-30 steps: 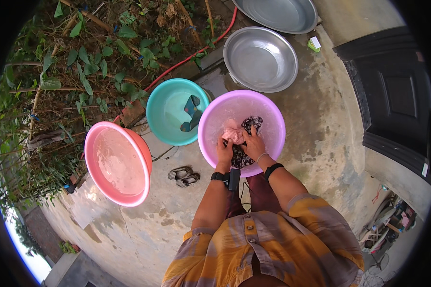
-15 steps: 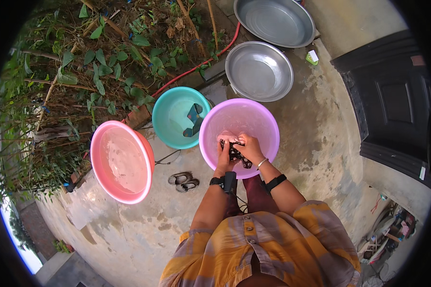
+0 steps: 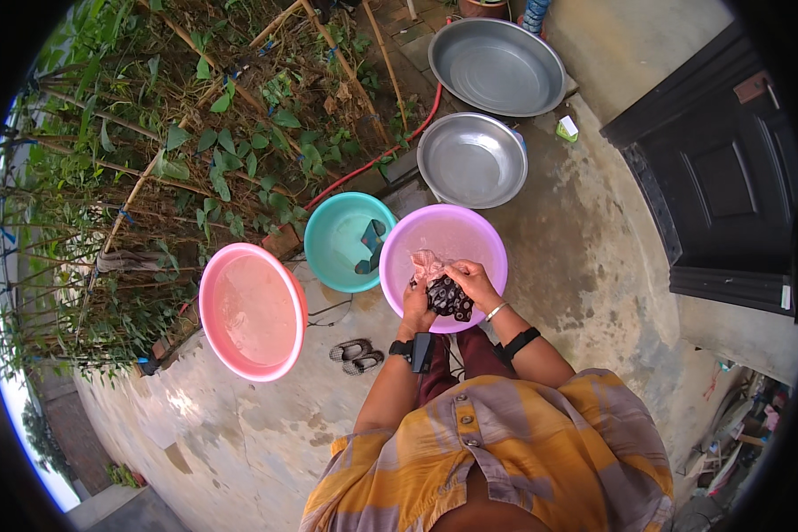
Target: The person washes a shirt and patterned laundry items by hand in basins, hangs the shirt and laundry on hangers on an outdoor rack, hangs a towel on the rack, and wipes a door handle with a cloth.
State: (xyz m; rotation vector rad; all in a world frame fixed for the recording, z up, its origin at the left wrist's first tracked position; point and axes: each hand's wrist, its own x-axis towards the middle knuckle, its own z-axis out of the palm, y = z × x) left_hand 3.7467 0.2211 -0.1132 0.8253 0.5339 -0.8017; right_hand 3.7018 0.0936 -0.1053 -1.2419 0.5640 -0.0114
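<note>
A wet cloth [image 3: 450,301], black with a pale pattern and with a bunched pink part [image 3: 428,264] at its far side, is held over the purple basin [image 3: 452,230]. My left hand [image 3: 416,306] has its fingers closed round the cloth's left edge. On the right, my right hand [image 3: 475,282] pinches the cloth where pink and black meet. Just left of this basin stands a teal basin [image 3: 332,232] with a dark patterned cloth [image 3: 371,246] lying against its right side.
A pink basin [image 3: 252,310] of water stands farther left. Two metal basins [image 3: 472,161] [image 3: 496,69] are beyond the purple one. Checked shoes [image 3: 356,355] lie on the concrete. A red hose [image 3: 377,162] borders the plants, and a black door [image 3: 727,182] is at right.
The black part of the cloth has spread out between my hands, and the pink part is more bunched up. My right hand has shifted its grip. The whole view has tilted slightly.
</note>
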